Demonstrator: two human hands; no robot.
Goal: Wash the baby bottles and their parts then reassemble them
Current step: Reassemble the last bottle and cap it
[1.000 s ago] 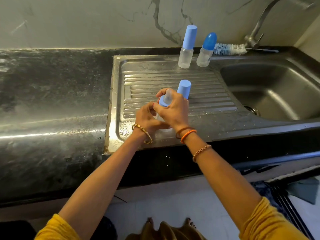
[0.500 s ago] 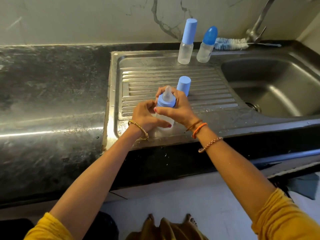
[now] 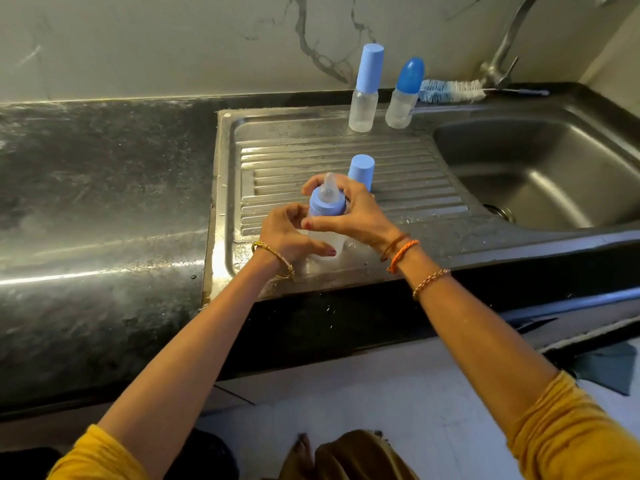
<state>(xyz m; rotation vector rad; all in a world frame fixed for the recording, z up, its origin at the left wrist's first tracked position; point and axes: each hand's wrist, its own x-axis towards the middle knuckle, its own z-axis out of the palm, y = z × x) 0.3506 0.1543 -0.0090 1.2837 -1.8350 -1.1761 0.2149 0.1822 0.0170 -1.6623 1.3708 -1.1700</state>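
Nearest, at six o'clock, a pale tiled floor shows below the front edge, between two mustard-yellow sleeves. Above it runs the surface, a dark, glossy speckled stone, wet and streaked with light. Set into it from twelve to three o'clock is a stainless steel sink unit: a ribbed draining board dotted with water, and at three o'clock a deep rounded basin.

At the centre, over the near part of the draining board, both hands hold one baby bottle. The left hand curls around its clear, cloudy plastic body; the right hand wraps its fingers round the light blue screw collar. The bottle stands nearly upright, long axis vertical, its translucent teat pointing up and slightly toward twelve o'clock.

Just behind the right hand, a loose blue cap, a plain cylinder, stands on the ribs.

Farther, at twelve o'clock along the back of the draining board, two capped bottles stand upright near each other: a tall bottle with a flat-topped cap and a shorter bottle with a domed, darker blue cap. At one o'clock a bristly blue-and-white bottle brush lies by the curved metal tap. Behind rises a pale marble-veined wall.
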